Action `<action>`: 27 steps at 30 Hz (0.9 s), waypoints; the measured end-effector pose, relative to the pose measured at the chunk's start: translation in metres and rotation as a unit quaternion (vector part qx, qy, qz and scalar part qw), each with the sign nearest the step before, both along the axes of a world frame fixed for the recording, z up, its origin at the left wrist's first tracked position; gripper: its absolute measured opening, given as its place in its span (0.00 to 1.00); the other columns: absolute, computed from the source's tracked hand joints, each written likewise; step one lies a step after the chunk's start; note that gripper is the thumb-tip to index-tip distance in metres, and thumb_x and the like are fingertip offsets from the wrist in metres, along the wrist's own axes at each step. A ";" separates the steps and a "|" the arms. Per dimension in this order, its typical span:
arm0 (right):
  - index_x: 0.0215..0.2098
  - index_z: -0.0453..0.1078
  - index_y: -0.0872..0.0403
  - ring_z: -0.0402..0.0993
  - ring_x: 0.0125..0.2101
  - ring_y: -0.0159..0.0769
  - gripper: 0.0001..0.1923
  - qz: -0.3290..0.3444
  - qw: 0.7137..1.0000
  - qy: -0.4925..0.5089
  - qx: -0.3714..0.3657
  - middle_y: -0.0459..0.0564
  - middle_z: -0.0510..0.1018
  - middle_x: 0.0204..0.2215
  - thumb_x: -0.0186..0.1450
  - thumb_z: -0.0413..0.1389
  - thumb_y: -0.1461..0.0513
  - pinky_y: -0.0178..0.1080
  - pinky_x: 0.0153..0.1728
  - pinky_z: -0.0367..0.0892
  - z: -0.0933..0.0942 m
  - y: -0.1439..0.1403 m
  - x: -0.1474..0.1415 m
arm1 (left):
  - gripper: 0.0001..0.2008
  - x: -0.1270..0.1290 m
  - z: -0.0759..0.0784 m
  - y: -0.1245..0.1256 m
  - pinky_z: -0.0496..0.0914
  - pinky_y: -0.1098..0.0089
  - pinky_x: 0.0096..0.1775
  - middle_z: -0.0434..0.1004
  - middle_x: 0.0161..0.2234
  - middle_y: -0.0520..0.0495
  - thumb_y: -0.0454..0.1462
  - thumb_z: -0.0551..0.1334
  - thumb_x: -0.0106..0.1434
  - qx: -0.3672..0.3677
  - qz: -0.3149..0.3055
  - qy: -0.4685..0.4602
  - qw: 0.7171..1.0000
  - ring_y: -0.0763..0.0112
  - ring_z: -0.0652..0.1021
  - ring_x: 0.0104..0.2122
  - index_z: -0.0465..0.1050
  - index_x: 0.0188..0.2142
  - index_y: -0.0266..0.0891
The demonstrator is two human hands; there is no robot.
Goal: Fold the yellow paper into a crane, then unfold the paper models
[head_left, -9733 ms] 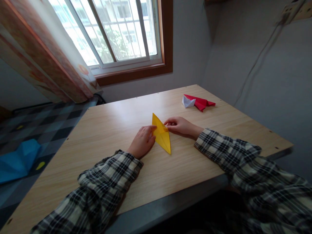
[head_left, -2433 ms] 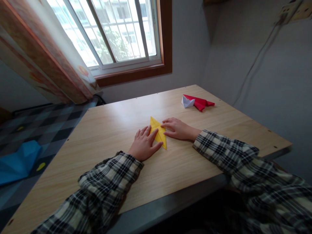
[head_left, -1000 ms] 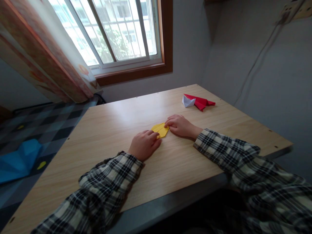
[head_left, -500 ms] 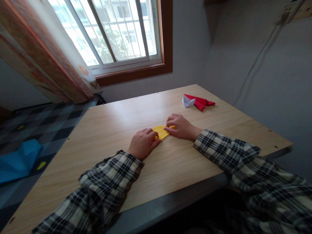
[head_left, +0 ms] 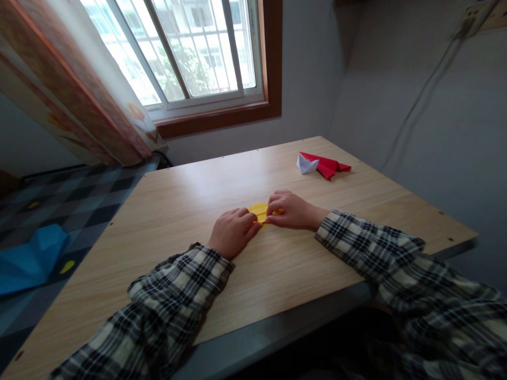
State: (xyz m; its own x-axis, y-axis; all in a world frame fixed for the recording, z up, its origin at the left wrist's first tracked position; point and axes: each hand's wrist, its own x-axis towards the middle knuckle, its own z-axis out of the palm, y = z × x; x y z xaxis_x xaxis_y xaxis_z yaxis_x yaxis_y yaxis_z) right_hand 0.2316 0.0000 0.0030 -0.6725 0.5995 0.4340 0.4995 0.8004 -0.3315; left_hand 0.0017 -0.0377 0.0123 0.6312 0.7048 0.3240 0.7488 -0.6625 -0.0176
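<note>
A folded piece of yellow paper [head_left: 259,210] lies on the table in front of me, partly hidden by both hands. At its left end, my left hand [head_left: 233,230] has curled fingers and grips the paper. On the other end, my right hand [head_left: 295,210] pinches the near edge, its thumb and fingertips close to my left thumb. Creases run along the visible strip of paper between the hands.
A white paper boat [head_left: 307,164] and a red paper plane [head_left: 328,166] sit at the table's far right. The wooden table [head_left: 190,195] ends at a dark front edge. A blue folded paper [head_left: 35,256] is off to the left, over the checked cloth [head_left: 99,203].
My right hand has moved slightly down and towards me along the yellow paper, its fingertips nearer my left thumb. Less of the paper shows now. My left hand stays almost in place.
</note>
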 end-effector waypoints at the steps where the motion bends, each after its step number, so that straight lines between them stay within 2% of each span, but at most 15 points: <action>1: 0.31 0.79 0.54 0.72 0.35 0.37 0.07 -0.001 1.000 -0.002 0.001 0.50 0.80 0.31 0.65 0.61 0.60 0.40 0.42 0.63 0.000 0.001 0.000 | 0.13 0.000 0.000 0.000 0.72 0.61 0.39 0.80 0.36 0.46 0.44 0.57 0.72 0.001 0.003 -0.001 1.000 0.62 0.78 0.35 0.76 0.37 0.40; 10: 0.31 0.78 0.54 0.70 0.33 0.36 0.09 -0.026 0.999 -0.025 -0.001 0.48 0.78 0.30 0.67 0.59 0.60 0.39 0.40 0.61 -0.002 0.004 0.002 | 0.09 0.000 -0.004 0.000 0.74 0.61 0.40 0.82 0.40 0.43 0.39 0.56 0.72 0.010 0.025 -0.044 0.999 0.61 0.80 0.38 0.72 0.46 0.40; 27: 0.29 0.75 0.55 0.68 0.32 0.36 0.10 -0.063 0.997 -0.037 -0.002 0.48 0.76 0.28 0.66 0.61 0.59 0.39 0.39 0.59 -0.003 0.007 0.002 | 0.08 0.000 -0.005 0.002 0.75 0.59 0.42 0.81 0.42 0.44 0.34 0.56 0.71 -0.003 0.022 -0.040 0.999 0.59 0.80 0.41 0.72 0.47 0.39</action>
State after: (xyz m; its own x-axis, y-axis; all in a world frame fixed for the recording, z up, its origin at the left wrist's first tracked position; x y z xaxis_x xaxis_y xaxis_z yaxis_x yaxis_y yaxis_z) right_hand 0.2337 0.0075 -0.0004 -0.6223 0.6825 0.3834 0.6194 0.7288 -0.2919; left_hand 0.0013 -0.0356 0.0072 0.5718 0.7334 0.3676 0.7762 -0.6288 0.0470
